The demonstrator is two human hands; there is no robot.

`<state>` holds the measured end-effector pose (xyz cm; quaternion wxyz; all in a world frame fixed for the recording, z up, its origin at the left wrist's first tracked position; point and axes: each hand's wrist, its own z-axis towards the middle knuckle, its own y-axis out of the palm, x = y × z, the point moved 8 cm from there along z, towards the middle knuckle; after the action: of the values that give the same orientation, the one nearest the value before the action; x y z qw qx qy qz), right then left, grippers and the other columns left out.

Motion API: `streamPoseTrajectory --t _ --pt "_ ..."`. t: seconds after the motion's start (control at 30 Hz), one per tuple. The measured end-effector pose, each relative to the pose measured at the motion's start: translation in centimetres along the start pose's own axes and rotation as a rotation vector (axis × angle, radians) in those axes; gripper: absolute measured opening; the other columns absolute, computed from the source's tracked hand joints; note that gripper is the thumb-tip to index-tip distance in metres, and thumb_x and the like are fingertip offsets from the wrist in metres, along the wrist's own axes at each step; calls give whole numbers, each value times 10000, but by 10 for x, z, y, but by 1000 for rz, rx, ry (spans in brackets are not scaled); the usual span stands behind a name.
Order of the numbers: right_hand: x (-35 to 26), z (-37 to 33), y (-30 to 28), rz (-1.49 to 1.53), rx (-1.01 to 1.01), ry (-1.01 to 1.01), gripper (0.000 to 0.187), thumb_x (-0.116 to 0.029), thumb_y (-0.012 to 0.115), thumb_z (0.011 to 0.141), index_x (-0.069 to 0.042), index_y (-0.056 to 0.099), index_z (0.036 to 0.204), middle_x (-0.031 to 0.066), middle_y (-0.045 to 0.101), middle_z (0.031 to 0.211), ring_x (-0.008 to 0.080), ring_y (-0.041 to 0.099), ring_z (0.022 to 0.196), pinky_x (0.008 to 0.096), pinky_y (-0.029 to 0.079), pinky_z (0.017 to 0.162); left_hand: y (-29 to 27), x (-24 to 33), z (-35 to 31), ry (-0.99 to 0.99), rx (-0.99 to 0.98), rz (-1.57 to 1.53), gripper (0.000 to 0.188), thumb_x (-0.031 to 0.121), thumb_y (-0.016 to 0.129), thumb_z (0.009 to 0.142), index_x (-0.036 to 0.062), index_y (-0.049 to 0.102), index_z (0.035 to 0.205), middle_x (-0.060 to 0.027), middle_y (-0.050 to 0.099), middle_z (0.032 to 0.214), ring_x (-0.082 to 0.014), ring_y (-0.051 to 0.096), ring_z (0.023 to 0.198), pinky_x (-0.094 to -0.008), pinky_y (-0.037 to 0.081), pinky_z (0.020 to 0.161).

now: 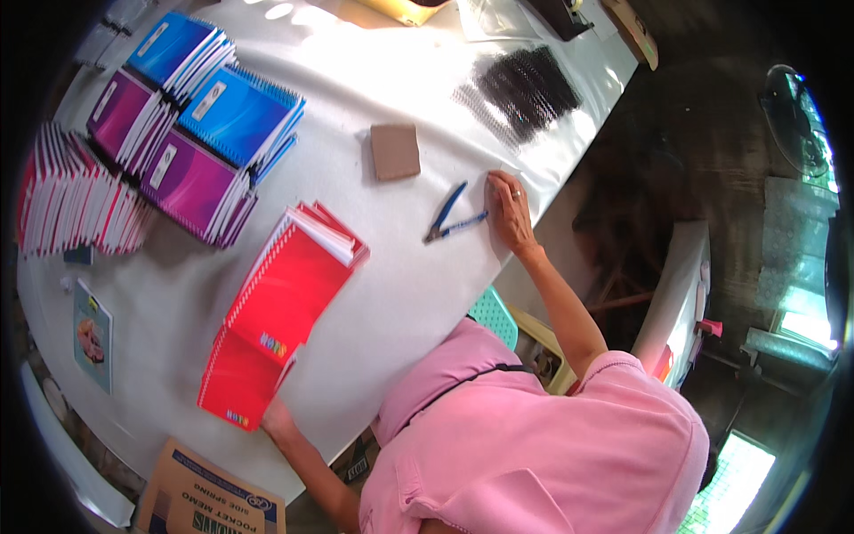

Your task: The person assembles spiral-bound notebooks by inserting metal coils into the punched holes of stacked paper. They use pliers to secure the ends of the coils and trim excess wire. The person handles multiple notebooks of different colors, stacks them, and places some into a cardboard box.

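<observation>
Left hand (277, 416) seemingly steadies the near red notebook (242, 377), right hand (511, 209) rests beside pliers (446, 216); I cannot tell either grip.

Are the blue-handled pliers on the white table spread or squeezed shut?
Spread: the blue-handled pliers lie with handles apart in a V; their jaws are too small to judge.

I count one bare left hand (277, 419) and one bare right hand (510, 212), two face-up red spiral-notebook covers (289, 285), two topmost blue ones (238, 107), two topmost purple ones (189, 182), one pair of blue-handled pliers (450, 207), one square brown block (395, 151) and one brown cardboard box (213, 498).
</observation>
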<state>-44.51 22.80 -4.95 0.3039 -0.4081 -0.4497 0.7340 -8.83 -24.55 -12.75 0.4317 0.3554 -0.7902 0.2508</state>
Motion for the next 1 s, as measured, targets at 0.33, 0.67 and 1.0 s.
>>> streamPoseTrajectory --t 0.33,0.67,1.0 --pt "10 6 0 161 -5 58 442 139 492 803 -29 558 1207 136 548 1260 345 503 1179 413 404 1008 -19 -18 -20 162 -90 -277 609 354 595 957 88 339 1442 -82 439 1428 -223 444 1293 -423 404 1052" --pt "5 7 -4 172 35 -20 412 153 461 819 -1 569 1187 163 562 1244 344 531 1125 407 409 976 60 -2 -34 12 65 -324 623 401 510 987 101 277 1481 -92 359 1505 -256 348 1383 -446 310 1134" --pt "-8 -9 -19 221 160 -227 418 31 622 830 -75 565 1230 126 497 1357 336 441 1287 474 313 1094 61 59 -43 617 133 -415 605 410 590 954 54 424 1414 -108 381 1509 -255 355 1391 -446 246 1158"
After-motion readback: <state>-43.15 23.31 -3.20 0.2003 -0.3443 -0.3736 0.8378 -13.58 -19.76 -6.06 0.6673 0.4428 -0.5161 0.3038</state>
